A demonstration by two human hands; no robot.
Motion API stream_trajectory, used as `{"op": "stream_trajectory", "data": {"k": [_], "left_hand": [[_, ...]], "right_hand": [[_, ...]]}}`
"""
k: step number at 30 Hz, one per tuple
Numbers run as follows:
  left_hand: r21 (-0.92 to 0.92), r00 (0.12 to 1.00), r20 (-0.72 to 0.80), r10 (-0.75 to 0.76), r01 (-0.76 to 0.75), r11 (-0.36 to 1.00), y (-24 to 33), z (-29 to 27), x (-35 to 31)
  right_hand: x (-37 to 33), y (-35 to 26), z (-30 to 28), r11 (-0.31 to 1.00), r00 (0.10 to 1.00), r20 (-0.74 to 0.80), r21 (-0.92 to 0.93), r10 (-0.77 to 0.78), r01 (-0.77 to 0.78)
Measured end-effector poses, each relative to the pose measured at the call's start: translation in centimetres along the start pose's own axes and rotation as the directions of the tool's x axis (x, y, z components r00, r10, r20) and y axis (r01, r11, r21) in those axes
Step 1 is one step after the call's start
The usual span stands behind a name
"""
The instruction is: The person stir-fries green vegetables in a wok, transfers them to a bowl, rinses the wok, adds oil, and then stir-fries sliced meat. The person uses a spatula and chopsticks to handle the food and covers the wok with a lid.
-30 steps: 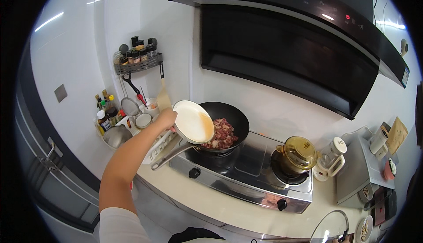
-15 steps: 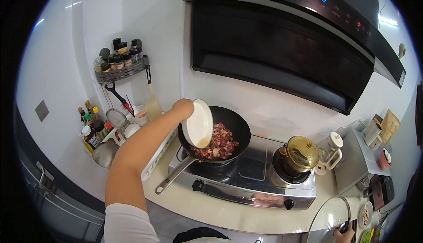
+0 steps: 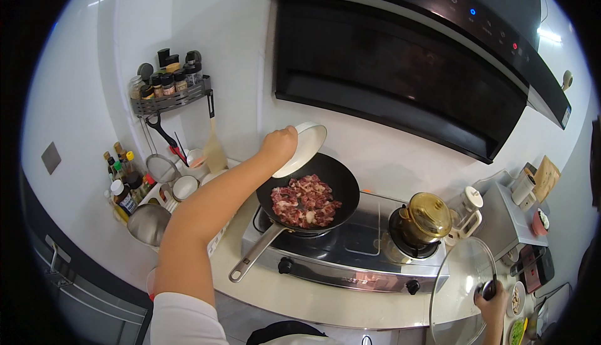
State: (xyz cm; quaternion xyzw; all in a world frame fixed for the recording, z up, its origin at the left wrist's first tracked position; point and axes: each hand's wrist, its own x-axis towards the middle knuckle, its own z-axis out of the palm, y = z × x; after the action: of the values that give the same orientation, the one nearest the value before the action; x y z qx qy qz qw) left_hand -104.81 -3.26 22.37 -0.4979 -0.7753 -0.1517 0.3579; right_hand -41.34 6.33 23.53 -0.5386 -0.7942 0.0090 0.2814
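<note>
My left hand (image 3: 280,145) grips a white bowl (image 3: 308,147) by its rim, tipped on its side above the far part of a black frying pan (image 3: 346,185). Pieces of raw red meat (image 3: 305,201) lie spread over the pan's bottom; the bowl is apart from them. The pan sits on the left burner, its steel handle (image 3: 256,254) pointing toward me. At the lower right, my right hand (image 3: 493,302) is closed around the black knob of a clear glass lid (image 3: 460,276), held upright on edge beside the counter.
An amber glass pot (image 3: 427,218) stands on the right burner of the steel stove (image 3: 357,273). Sauce bottles (image 3: 128,182) and a metal bowl (image 3: 149,225) crowd the left corner under a spice rack (image 3: 181,98). A black range hood (image 3: 400,76) overhangs the stove. Small bowls (image 3: 516,299) sit far right.
My left hand has lifted the bowl up and to the right, away from the meat. My right hand has raised the lid further into view.
</note>
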Motion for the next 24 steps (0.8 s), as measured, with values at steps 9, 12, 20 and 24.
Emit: {"op": "stream_trajectory", "data": {"k": [9, 12, 20, 24], "left_hand": [[0.188, 0.949, -0.246, 0.197, -0.153, 0.970, -0.1, -4.1, -5.7], [0.142, 0.974, -0.228, 0.005, 0.028, 0.990, -1.4, -3.1, -6.5], [-0.677, 0.445, 0.553, -0.704, 0.732, -0.070, -7.3, -4.2, -11.3], [-0.694, 0.300, 0.686, -0.663, 0.545, -0.471, -7.3, -6.6, -15.5]], "right_hand": [[7.6, -13.5, 0.7, 0.948, 0.942, 0.112, 0.078, -0.316, 0.309], [9.7, -18.3, 2.2, 0.920, 0.908, 0.154, 0.120, -0.389, 0.373], [14.0, -28.2, 10.2, 0.814, 0.775, 0.254, 0.129, -0.579, 0.566], [15.4, -32.5, 15.3, 0.756, 0.685, 0.337, 0.159, -0.647, 0.635]]}}
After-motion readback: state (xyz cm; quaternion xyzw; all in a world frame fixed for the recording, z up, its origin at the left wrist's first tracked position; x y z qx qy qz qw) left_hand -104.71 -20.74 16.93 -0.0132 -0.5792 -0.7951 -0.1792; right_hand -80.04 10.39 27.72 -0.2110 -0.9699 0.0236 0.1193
